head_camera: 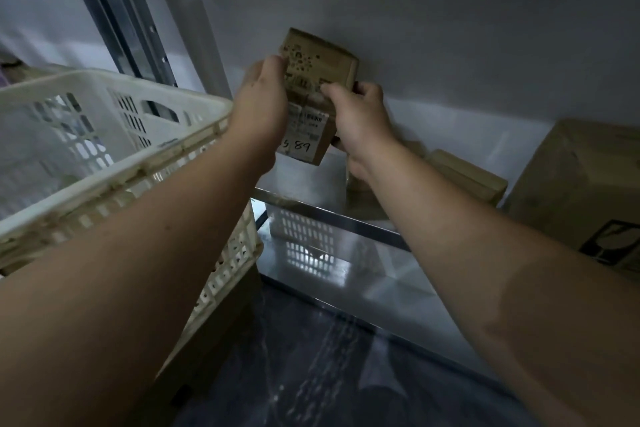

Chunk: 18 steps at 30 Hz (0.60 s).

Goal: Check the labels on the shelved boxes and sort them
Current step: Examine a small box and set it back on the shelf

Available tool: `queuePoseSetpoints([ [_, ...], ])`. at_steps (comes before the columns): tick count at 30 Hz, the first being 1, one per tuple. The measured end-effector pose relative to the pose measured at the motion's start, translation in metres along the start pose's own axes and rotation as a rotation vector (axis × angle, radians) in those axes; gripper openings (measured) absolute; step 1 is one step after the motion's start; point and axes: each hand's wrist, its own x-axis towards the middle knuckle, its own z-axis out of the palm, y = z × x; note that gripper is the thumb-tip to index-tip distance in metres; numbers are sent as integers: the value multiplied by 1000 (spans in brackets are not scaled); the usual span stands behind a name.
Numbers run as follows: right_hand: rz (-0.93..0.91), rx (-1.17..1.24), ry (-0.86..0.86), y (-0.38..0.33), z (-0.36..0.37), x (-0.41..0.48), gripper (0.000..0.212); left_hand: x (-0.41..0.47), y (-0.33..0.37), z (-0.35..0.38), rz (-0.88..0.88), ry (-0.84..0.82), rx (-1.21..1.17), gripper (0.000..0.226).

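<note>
Apparently cardboard box, white label

Storeroom racking
A steel shelf, a labelled box, a large carton and a plastic crate are shown.

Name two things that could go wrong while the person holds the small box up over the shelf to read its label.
First, the small box hangs above the metal shelf, gripped only at its sides by the left hand and right hand; it might slip and drop. Second, the light is dim and the left hand crowds the white label, so its handwritten number could be misread and the box sorted wrongly.
</note>
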Motion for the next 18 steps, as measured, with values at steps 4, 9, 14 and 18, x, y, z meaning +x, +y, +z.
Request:
queuePoseSetpoints([
  [4,44,-15,-12,17,17,20,51,21,-16,8,-61,101,15,41],
  [9,127,-58,-40,35,28,38,40,45,-40,26,-154,155,-66,64],
  [14,138,-122,-90,36,41,50,36,75,-53,29,-189,311,-26,43],
  [18,162,-154,-100,41,62,53,46,97,-64,33,-178,484,-50,46],
])
